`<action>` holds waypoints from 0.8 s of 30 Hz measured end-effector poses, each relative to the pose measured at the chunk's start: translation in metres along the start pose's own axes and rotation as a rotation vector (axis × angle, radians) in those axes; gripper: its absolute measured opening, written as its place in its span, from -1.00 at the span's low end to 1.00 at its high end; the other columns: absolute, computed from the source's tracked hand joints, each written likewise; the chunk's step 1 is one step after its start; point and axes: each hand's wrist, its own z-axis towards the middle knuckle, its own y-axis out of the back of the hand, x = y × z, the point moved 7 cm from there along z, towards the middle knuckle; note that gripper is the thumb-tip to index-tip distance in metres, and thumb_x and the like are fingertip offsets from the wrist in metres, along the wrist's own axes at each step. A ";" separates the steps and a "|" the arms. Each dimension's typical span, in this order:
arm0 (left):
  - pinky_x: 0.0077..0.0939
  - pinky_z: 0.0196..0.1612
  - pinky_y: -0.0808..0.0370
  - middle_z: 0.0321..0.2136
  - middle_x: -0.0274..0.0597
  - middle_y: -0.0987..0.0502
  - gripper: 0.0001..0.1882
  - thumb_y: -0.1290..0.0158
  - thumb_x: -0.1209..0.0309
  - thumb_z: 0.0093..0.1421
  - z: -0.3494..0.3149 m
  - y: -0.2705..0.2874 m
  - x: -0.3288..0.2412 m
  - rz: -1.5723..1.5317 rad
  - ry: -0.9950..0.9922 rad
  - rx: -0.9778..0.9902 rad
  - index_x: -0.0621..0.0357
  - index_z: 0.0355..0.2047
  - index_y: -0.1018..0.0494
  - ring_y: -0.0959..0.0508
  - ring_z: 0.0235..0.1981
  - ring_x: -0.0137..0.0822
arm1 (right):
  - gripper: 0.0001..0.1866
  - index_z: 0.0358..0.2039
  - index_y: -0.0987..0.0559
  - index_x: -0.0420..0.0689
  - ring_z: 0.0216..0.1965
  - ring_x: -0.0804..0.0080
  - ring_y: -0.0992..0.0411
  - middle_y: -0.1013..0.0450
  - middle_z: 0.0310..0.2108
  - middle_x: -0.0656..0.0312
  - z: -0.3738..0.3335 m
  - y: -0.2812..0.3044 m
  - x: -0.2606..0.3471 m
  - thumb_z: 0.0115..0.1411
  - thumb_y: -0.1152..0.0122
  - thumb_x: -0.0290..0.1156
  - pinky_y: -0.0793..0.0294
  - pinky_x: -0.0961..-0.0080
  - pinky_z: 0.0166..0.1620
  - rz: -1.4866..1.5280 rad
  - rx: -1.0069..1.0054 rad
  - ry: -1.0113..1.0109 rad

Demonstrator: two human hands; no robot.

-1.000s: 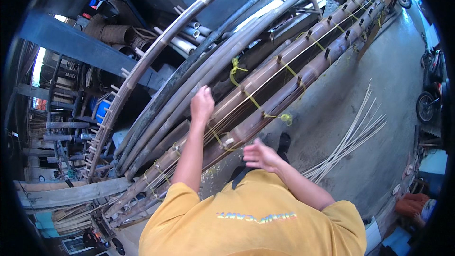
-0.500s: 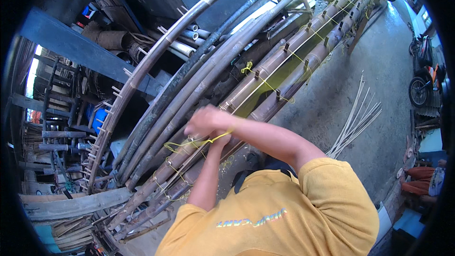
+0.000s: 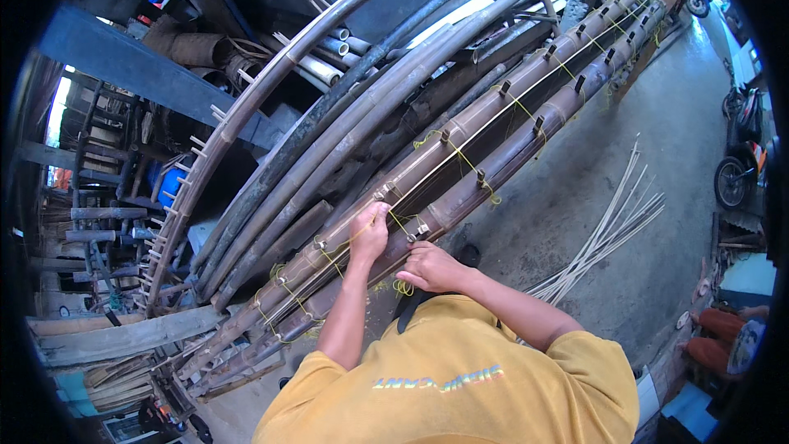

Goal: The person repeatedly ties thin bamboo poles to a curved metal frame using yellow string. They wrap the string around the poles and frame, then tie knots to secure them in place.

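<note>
Two long bamboo poles lie side by side, running from the lower left to the upper right. Short pegs stick out of the far pole [image 3: 468, 122] and the near pole [image 3: 509, 154], with yellow twine [image 3: 468, 161] strung across the gap between them. Fingers closed, my left hand [image 3: 370, 234] pinches the twine at the far pole, close to a peg. My right hand [image 3: 431, 268] is closed at the near pole, beside another peg [image 3: 421, 232], and grips the twine there. Loose loops of twine [image 3: 403, 287] hang under that hand.
Beyond the poles lie several more bamboo poles [image 3: 362, 127] and a curved pegged pole [image 3: 218, 144]. Thin split strips [image 3: 604, 226] are spread on the concrete floor [image 3: 657, 140] to the right. Motorcycles [image 3: 734, 177] stand at the far right, where another person's red-clothed legs [image 3: 711, 337] show.
My right hand has come back from over the far pole to the near pole, drawing the twine loop with it. My left hand now sits at the far pole; the view has shifted slightly.
</note>
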 end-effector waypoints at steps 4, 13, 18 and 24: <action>-0.58 -0.39 -0.43 -0.56 -0.23 -0.55 -0.69 0.12 0.35 0.43 0.065 0.050 -0.054 -0.311 0.099 -0.150 0.30 -0.27 -0.55 -0.56 -0.47 -0.50 | -0.56 -0.65 -0.56 -0.14 -0.35 0.11 -0.52 -0.49 -0.58 0.09 -0.007 0.006 -0.005 0.31 -0.11 -0.16 -0.42 0.25 0.11 -0.028 -0.054 0.025; 0.09 0.01 -0.45 -0.21 0.17 -0.60 -0.63 0.14 0.21 0.31 0.127 0.017 0.059 0.391 0.193 0.012 0.18 -0.25 -0.59 -0.56 -0.10 0.20 | -0.64 -0.55 -0.59 -0.15 -0.26 0.15 -0.52 -0.54 -0.50 0.12 0.001 0.001 0.012 0.28 -0.12 -0.19 -0.39 0.23 0.13 -0.217 -0.046 -0.016; -0.51 -0.58 -0.43 -0.59 -0.23 -0.50 -0.85 0.00 0.45 0.22 0.139 0.240 0.134 -0.597 0.364 -0.398 0.26 -0.38 -0.53 -0.49 -0.63 -0.40 | -0.66 -0.12 -0.60 -0.18 -0.01 0.04 -0.45 -0.52 -0.14 -0.02 -0.021 -0.037 0.035 0.26 -0.15 -0.19 -0.40 0.18 0.11 -0.095 -0.027 -0.355; -0.31 -0.29 -0.56 -0.29 0.19 -0.59 -0.50 0.07 0.32 0.36 0.087 0.450 0.132 0.324 0.198 -0.436 0.44 0.19 -0.24 -0.64 -0.30 -0.11 | -0.64 -0.10 -0.60 -0.16 -0.11 0.13 -0.52 -0.54 -0.19 -0.01 -0.042 -0.168 0.054 0.35 -0.07 -0.14 -0.47 0.22 0.03 0.458 0.195 -0.571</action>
